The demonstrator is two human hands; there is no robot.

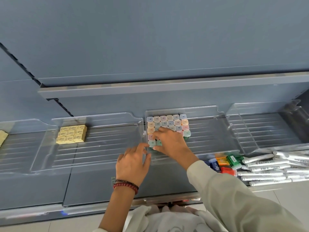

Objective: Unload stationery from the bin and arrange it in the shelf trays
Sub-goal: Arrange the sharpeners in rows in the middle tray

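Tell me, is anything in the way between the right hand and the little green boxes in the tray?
Nothing visible is. The right hand pinches the green-capped boxes at the front of the block in the clear tray. The left hand sits open just outside the tray's left wall, not between them.

A grey-blue back panel rises behind the upper shelf ledge. A slotted upright runs along its left. Pale floor tiles show lower right.
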